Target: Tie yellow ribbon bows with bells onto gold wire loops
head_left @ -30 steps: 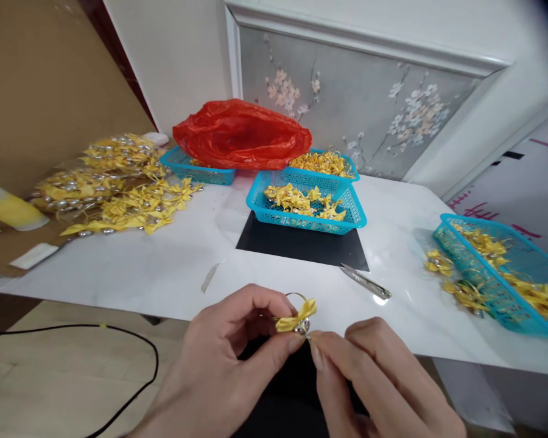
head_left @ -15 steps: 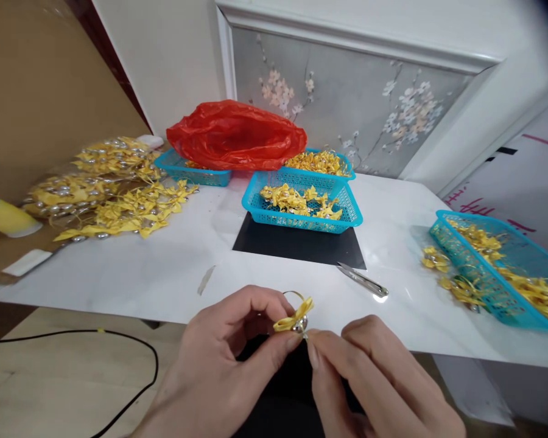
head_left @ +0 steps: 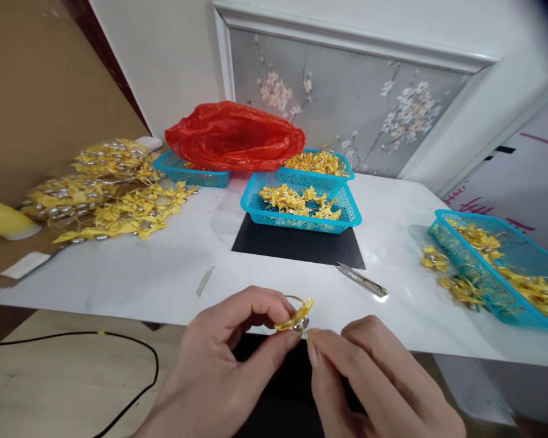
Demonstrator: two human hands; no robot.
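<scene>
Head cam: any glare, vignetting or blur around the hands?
Head view: soft even light; faint glare on the glossy white table and snips; dark vignette in the top right corner; lines bow towards the edges; yellow bow and both hands reasonably sharp.

Both hands are raised close together low in the view, palms turned inward toward each other. The left hand [head_left: 219,371] curls its fingers, with thumb and forefinger pinched together at the tips. The right hand [head_left: 374,380] points its thumb and forefinger toward the left hand's pinch, tips nearly touching it, the other fingers folded loosely beneath
</scene>
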